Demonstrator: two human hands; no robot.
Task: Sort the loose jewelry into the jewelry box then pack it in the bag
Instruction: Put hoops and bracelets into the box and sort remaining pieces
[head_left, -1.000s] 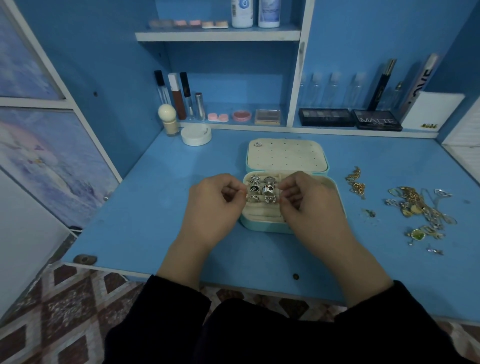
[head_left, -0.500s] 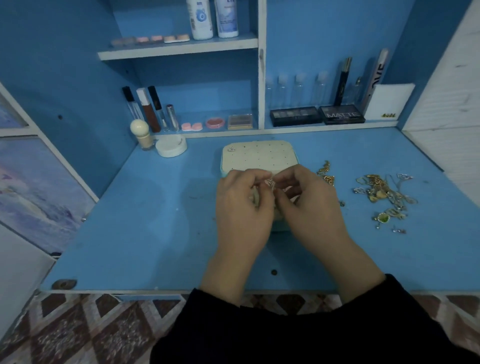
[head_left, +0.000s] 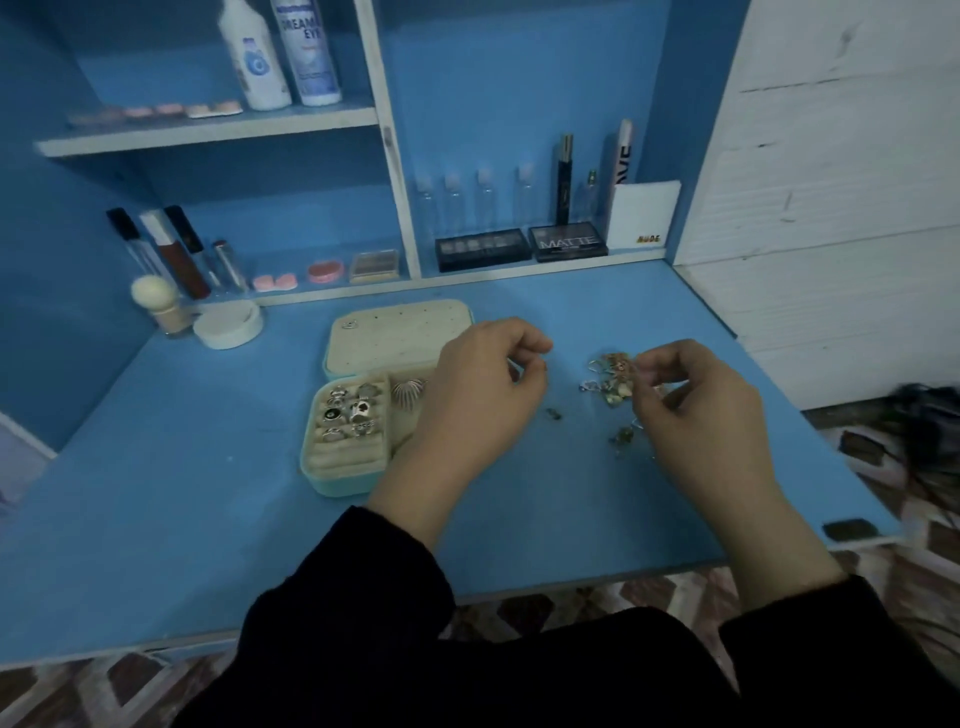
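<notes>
Your desk (head_left: 208, 493) is bright blue all over. The jewelry box (head_left: 332, 486) shows a teal shell with cream lining, and its cream lid (head_left: 400, 338) is dotted with rows of tiny holes. The rings (head_left: 350, 410) gleam silver, a couple with black faces. The loose jewelry (head_left: 613, 379) is gold. Your sleeves (head_left: 353, 597) are black, and the floor (head_left: 519, 613) runs brown-and-pink diamonds.

Blue desk (head_left: 208, 493) — jewelry box (head_left: 337, 486), loose jewelry (head_left: 608, 387).
</notes>
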